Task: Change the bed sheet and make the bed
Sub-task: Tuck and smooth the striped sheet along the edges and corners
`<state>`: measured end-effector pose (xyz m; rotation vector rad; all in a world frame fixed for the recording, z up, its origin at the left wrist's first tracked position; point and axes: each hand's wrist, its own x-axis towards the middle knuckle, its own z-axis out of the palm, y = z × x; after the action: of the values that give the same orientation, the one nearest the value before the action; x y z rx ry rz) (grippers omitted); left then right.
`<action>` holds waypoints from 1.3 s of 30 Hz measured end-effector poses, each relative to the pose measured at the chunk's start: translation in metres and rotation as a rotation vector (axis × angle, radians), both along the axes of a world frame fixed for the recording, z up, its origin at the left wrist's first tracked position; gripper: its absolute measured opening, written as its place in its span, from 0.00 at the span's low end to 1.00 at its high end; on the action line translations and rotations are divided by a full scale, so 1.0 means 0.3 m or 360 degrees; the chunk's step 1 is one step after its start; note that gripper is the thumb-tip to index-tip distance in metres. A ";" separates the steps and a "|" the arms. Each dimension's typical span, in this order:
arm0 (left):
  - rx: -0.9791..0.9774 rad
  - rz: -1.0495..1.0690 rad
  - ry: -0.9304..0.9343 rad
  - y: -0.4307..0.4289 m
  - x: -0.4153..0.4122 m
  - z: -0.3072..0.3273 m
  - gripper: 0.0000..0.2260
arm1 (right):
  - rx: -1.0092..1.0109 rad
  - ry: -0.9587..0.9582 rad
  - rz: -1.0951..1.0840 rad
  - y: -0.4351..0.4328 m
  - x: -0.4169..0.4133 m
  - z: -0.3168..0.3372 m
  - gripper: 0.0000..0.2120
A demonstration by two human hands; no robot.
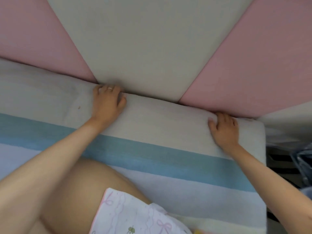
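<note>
Head view: sheet edge laid along headboard gap. Left grip curled round sheet mid-edge; right grip spread flat, pressed near right head corner of bed, so judged better placed for corner tuck.

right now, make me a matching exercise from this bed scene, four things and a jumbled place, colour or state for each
Things:
1 left hand
2 right hand
3 blue stripe
4 middle headboard panel

Descriptions:
a beige
b by the corner of the sheet
c wears a ring
d crosses the sheet, nearer the person than both hands

Pairs: 1-c, 2-b, 3-d, 4-a
</note>
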<state>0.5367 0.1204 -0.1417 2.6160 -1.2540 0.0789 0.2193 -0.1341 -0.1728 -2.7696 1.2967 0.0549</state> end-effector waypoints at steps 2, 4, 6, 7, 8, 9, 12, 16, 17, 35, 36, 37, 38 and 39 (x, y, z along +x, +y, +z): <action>-0.0076 -0.0022 -0.0047 0.080 0.006 0.018 0.13 | 0.0080 0.0184 -0.0451 -0.055 -0.023 0.015 0.27; -0.0106 0.0036 -0.0003 0.138 0.020 0.035 0.14 | 0.0057 0.0195 -0.0686 -0.036 0.016 0.046 0.27; -0.0105 0.0135 0.0038 0.188 0.045 0.053 0.16 | -0.0085 -0.0055 -0.0420 0.071 0.114 0.064 0.24; -0.0100 0.0173 0.0063 0.205 0.046 0.051 0.17 | -0.0111 -0.0210 -0.0162 0.161 0.151 0.069 0.22; -0.0128 0.0244 0.0071 0.249 0.068 0.063 0.17 | -0.0051 -0.0371 0.0203 0.263 0.245 0.082 0.19; -0.0137 0.0271 0.0092 0.272 0.069 0.063 0.17 | 0.0036 -0.0498 0.0505 0.366 0.300 0.085 0.18; -0.0158 0.0438 0.0048 0.418 0.131 0.083 0.16 | 0.0356 -0.0682 0.1102 0.626 0.596 0.098 0.16; -0.0055 0.0805 0.0092 0.705 0.265 0.044 0.21 | 0.0441 -0.0455 0.1363 0.905 0.961 0.082 0.22; -0.0018 0.0933 0.0122 0.781 0.304 0.014 0.22 | 0.0417 -0.0329 0.1437 0.967 1.036 0.071 0.24; -0.0166 0.2046 0.0092 1.867 1.418 -0.234 0.37 | -0.0381 -0.0238 0.2259 1.943 2.660 -0.074 0.32; -0.0164 0.2114 0.0076 1.913 1.469 -0.237 0.37 | -0.0449 -0.0241 0.2242 1.975 2.769 -0.051 0.33; -0.0141 0.2155 0.0072 1.946 1.507 -0.241 0.37 | -0.0477 -0.0197 0.2229 2.013 2.873 -0.021 0.34; -0.0087 0.2154 0.0012 1.948 1.504 -0.250 0.36 | -0.0511 -0.0192 0.2219 2.030 2.942 -0.005 0.35; -0.0058 0.2165 0.0028 1.972 1.550 -0.263 0.36 | -0.0510 -0.0138 0.2222 2.095 3.063 0.023 0.34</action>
<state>1.0018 0.7121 -0.2205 2.8578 0.6846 0.2853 1.1381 0.4943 -0.1659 -3.2142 -0.8666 -0.1946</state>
